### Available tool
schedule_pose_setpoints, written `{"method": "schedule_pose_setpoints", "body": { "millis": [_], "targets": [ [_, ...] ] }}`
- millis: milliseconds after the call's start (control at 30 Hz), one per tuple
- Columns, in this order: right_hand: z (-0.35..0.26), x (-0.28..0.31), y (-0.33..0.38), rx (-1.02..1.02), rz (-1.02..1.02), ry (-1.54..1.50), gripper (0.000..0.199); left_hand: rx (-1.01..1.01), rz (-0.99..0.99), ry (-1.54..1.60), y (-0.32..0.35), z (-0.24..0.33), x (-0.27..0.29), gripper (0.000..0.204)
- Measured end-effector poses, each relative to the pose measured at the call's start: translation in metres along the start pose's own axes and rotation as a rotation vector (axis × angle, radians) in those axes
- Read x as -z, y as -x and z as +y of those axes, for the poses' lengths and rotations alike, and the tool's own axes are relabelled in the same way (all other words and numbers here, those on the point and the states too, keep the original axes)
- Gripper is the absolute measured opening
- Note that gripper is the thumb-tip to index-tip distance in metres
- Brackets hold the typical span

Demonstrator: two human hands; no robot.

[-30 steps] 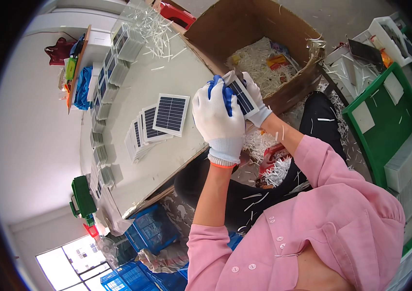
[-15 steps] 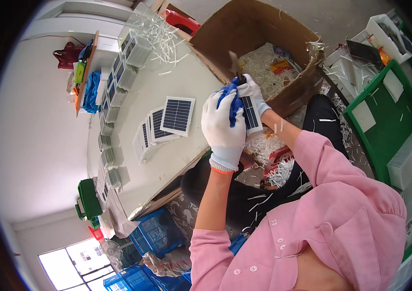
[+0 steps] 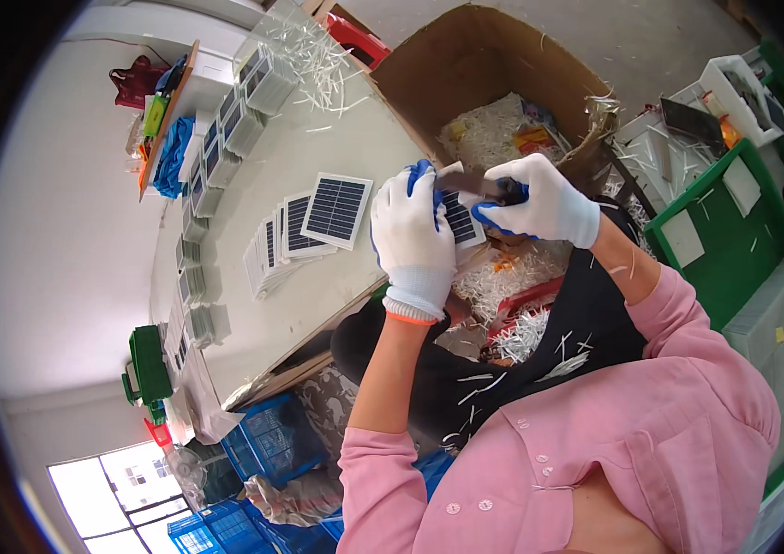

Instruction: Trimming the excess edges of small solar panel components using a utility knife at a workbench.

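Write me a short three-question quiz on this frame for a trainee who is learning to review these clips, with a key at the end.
1. Fill in the blank: the left hand holds a dark panel with a ____ border.
2. True or false: the fanned-out panels lie on the table.
3. Which hand grips the bladed tool?
A) left
B) right
C) neither

Key:
1. White.
2. True.
3. B, the right hand.
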State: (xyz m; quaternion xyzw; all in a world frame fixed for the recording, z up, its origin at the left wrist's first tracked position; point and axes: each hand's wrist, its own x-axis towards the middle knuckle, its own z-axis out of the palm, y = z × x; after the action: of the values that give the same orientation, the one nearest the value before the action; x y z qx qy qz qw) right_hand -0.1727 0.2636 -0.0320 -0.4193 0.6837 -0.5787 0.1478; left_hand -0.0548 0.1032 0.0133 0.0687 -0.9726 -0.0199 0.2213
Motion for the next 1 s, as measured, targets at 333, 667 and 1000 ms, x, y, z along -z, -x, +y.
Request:
{"method": "schedule_pose_setpoints", "body": {
  "millis": [333, 667, 1000],
  "targets": [
    [0.082, -0.08, 0.047, -0.539, 0.329, -0.817, 0.018, 0.029, 0.13, 0.218, -0.001, 0.004, -0.012, 0.039],
    [0.045, -0.055, 0.036, -0.443, -0.148, -0.704, 0.013, 0.034, 0.153, 0.187, -0.021, 0.012, -0.028, 0.037],
    [0.048, -0.11, 0.03, 0.062, 0.628, -0.265, 0.036, 0.076, 0.15, 0.066, -0.015, 0.017, -0.025, 0.041]
  ]
}}
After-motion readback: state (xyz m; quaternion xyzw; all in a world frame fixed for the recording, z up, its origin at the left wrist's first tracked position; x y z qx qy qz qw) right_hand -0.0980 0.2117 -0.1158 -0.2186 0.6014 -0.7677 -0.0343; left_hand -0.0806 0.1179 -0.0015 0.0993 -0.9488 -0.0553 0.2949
